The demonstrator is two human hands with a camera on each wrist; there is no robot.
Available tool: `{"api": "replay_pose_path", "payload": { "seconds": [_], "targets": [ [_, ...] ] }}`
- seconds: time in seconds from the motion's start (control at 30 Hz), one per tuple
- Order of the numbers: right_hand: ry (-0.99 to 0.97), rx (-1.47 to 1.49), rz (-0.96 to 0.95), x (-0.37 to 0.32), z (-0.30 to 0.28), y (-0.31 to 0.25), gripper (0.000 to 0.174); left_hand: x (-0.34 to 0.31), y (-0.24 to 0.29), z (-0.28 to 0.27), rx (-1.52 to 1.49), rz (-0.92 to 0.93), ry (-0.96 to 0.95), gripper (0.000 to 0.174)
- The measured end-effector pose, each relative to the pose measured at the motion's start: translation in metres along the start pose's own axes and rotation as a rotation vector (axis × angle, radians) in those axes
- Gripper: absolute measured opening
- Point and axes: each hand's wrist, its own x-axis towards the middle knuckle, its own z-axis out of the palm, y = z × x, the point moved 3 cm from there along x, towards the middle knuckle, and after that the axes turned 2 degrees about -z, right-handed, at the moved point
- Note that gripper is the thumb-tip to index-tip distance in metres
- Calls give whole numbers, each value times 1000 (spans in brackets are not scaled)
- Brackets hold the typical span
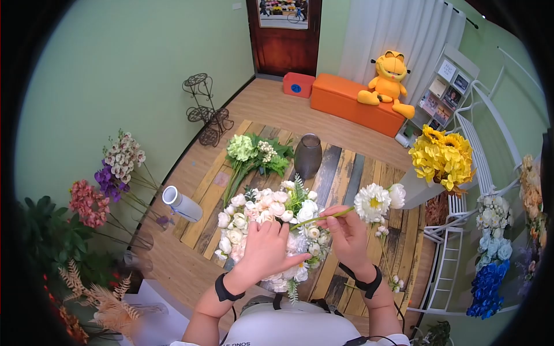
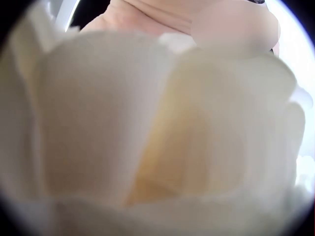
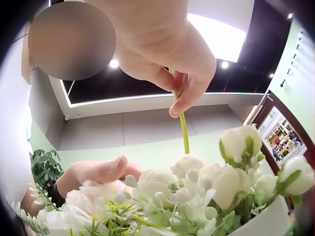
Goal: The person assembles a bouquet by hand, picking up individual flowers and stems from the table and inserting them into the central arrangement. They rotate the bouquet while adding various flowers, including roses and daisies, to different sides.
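A large bouquet (image 1: pixel 234 235) of cream, pale pink and white artificial flowers with green sprigs lies before the person. My right hand (image 1: pixel 347 233) pinches a green flower stem (image 1: pixel 311 221) between thumb and fingers, above the bouquet's right side. Seen from the right wrist, that stem (image 3: pixel 184 135) slants down to the white blossoms (image 3: pixel 221 184). My left hand (image 1: pixel 266 249) rests over the bouquet's middle, thumb stretched out to the right, its fingertips partly hidden among the blossoms. Blurred white petals (image 2: pixel 98 113) fill most of the left wrist view, below the palm.
On the plank table (image 1: pixel 193 230) stand a dark glass vase (image 1: pixel 308 157) and a white-blue cylinder (image 1: pixel 182 205). Green hydrangea stems (image 1: pixel 242 149) lie at the back left. White flowers (image 1: pixel 371 205) are right of the hand, and yellow flowers (image 1: pixel 441 158) stand beyond.
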Motion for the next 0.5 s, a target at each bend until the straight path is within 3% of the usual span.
{"api": "replay_pose_path", "payload": {
  "seconds": [0.13, 0.33, 0.4, 0.5],
  "targets": [
    [-4, -9, 46, 2, 4, 4, 11, 0, -1, 2, 13, -8, -1, 65],
    [-231, -291, -1, 5, 10, 20, 12, 0, -3, 5, -63, -37, -16, 63],
    [-411, -413, 81, 8, 13, 21, 18, 1, -4, 3, -56, -45, -71, 62],
    [-375, -452, 233, 10, 18, 18, 16, 2, -5, 2, -59, -62, -134, 58]
  ]
}}
